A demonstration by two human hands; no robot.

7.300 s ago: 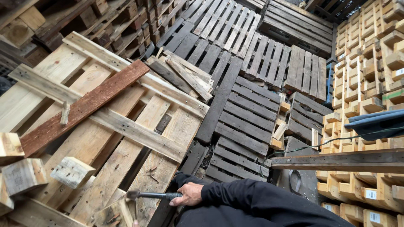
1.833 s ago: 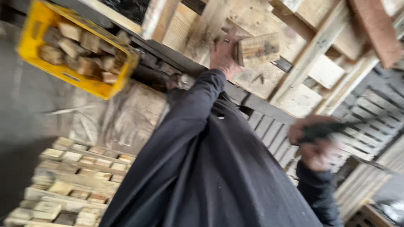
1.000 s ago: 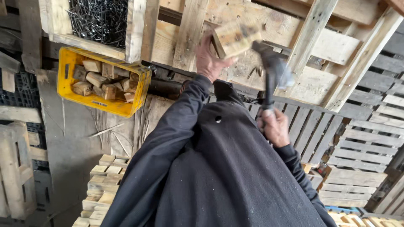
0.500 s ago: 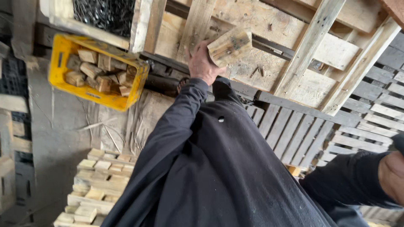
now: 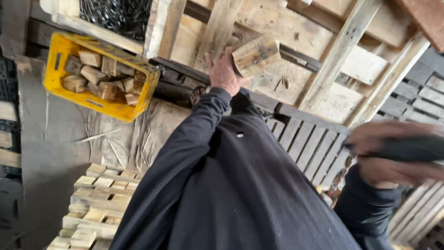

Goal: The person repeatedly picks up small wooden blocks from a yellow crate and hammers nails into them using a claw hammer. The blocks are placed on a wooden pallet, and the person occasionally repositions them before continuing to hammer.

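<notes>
Left hand (image 5: 224,73) gripping wooden block (image 5: 255,55) on pallet (image 5: 323,69), right hand (image 5: 393,155) blurred

Rough bare wood: block (image 5: 255,55), pallet (image 5: 319,65). Yellow crate (image 5: 60,83) smooth plastic. Sleeve (image 5: 185,153) matt dark cloth.

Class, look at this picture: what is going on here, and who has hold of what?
A person in a dark top is working on a wooden pallet. The left hand holds a wood block against the pallet boards. The right hand, blurred by motion, grips a dark handle, off to the side of the block. A yellow crate of more wood blocks sits to the left.
</notes>
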